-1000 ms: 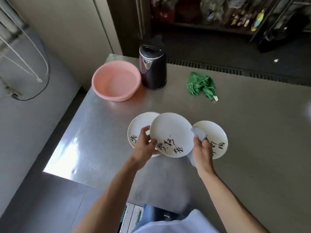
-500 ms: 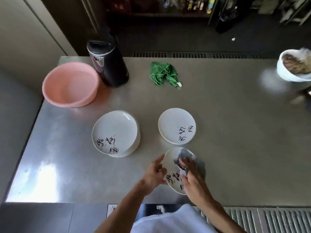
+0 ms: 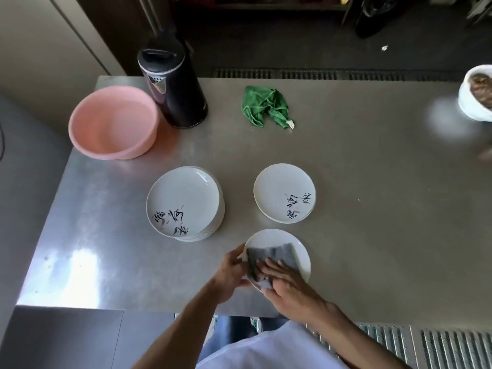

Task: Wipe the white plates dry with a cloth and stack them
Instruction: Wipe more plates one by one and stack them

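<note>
I hold a white plate (image 3: pixel 298 246) near the table's front edge. My left hand (image 3: pixel 232 270) grips its left rim. My right hand (image 3: pixel 286 282) presses a grey cloth (image 3: pixel 277 255) flat onto the plate's face with straight fingers. The cloth covers most of the plate's left half and its painted marks. To the upper left, a stack of several white plates (image 3: pixel 183 202) with black brush lettering rests on the table. A single white plate (image 3: pixel 283 191) with the same lettering lies to the upper right.
On the steel table (image 3: pixel 372 209) stand a pink basin (image 3: pixel 113 121) at the back left and a black kettle (image 3: pixel 171 83) beside it. A crumpled green cloth (image 3: pixel 265 105) lies behind the plates. A white bowl (image 3: pixel 476 93) with food sits at the far right edge.
I lifted one plate off the left stack and brought it near the front edge. My right hand has spread the grey cloth across its face. The view shifted down and right.
</note>
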The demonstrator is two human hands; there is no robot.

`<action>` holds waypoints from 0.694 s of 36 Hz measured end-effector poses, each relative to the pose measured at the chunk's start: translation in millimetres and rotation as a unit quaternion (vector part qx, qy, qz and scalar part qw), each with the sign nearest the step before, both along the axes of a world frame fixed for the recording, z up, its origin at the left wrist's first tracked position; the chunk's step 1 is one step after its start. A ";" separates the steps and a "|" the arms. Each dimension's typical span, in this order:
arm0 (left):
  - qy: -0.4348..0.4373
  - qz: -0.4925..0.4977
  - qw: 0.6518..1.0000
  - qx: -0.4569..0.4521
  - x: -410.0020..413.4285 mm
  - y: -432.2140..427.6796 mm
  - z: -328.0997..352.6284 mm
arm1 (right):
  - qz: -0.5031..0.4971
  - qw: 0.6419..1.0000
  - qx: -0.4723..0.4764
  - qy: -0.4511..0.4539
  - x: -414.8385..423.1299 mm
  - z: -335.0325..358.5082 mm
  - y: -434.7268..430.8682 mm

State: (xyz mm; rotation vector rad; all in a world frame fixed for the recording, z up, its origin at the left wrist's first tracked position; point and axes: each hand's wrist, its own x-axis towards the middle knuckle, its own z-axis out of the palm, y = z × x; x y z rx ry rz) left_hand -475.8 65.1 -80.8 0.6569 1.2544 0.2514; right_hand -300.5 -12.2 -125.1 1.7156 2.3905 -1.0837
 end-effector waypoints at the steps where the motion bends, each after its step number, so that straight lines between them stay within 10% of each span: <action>1: -0.002 0.002 1.000 -0.002 -1.5 0.8 -1.4 | 0.018 1.000 -0.003 0.001 7.0 1.4 -3.9; 13: 0.030 -0.037 0.998 0.041 7.6 2.2 8.7 | -0.139 0.987 -0.065 -0.046 1.4 -7.5 42.8; 25: 0.048 -0.013 0.998 0.037 -3.8 -1.4 0.1 | -0.052 0.996 -0.040 0.052 22.0 -0.5 -25.3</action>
